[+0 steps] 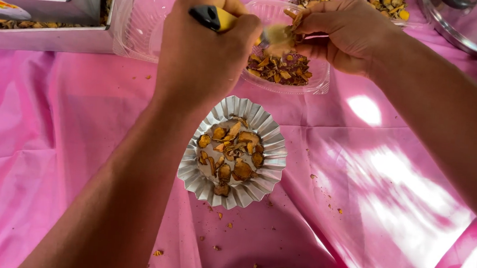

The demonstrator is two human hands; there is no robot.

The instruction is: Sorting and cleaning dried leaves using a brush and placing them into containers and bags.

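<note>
My left hand is clamped on a yellow-handled brush whose bristles meet the dried chip pinched in my right hand, best kept over the clear tray just below

Open pink-covered surface lies at the lower right and far left of the frame. At centre the fluted foil cup blocks passage. Across the top, the clear plastic tray, grey box and steel pot form a barrier.
</note>
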